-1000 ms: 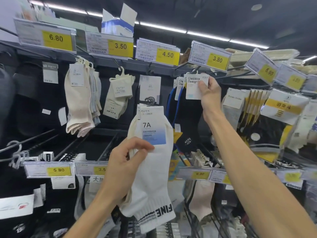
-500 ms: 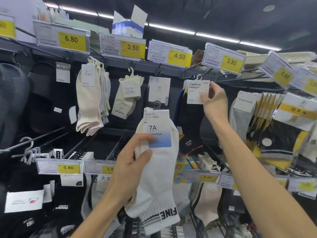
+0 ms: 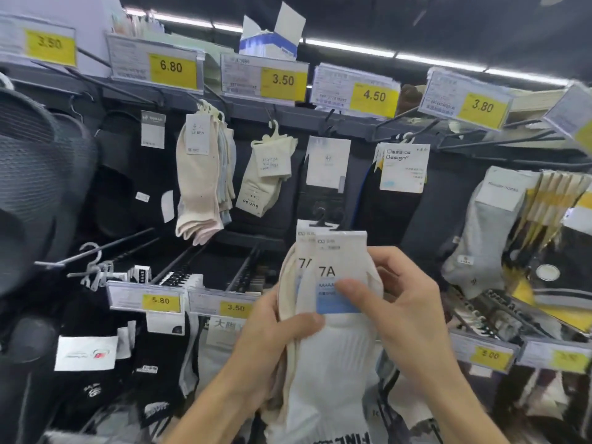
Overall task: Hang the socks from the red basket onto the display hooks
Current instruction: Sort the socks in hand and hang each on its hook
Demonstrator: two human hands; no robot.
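Observation:
I hold a small stack of white and cream socks point(image 3: 333, 357) with "7A" labels and black plastic hangers in front of the sock wall. My left hand point(image 3: 272, 344) grips the stack from the left, thumb across the front. My right hand point(image 3: 407, 312) holds the right side, its thumb pressed on the front label's blue band. Dark socks labelled "Classics Design" point(image 3: 402, 168) hang free on a display hook point(image 3: 413, 126) under the 3.80 tag. The red basket is out of view.
Price tags run along the top rail point(image 3: 266, 80). Cream socks point(image 3: 201, 174) and a "kunao" pair point(image 3: 266, 174) hang at upper left. Bare black hooks point(image 3: 105, 248) jut out at mid left. Grey and packaged socks point(image 3: 512, 238) fill the right side; black socks hang below.
My right hand has let go of the "Classics Design" socks on the upper hook and come down onto the stack in my left hand. The view has shifted to the left.

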